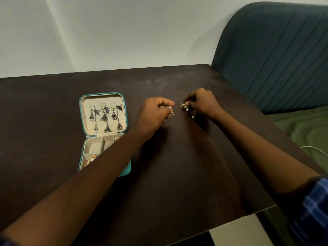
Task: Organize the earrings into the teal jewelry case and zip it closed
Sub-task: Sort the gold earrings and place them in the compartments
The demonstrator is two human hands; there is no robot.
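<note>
Earrings of gold wire with triangles sit one in each hand, the left hand (156, 110) pinching one earring (170, 112) and the right hand (201, 102) pinching the other (186, 108) above the desk (177, 166), so the person should carry them untangled left to the open teal jewelry case (104, 132).

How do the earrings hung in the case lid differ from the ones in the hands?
The silver earrings hang in rows inside the lid of the teal case; the gold triangle earrings are outside it, pinched by the left hand and right hand. Silver ones end in bell drops; gold ones show open triangles. Both dangle.
</note>
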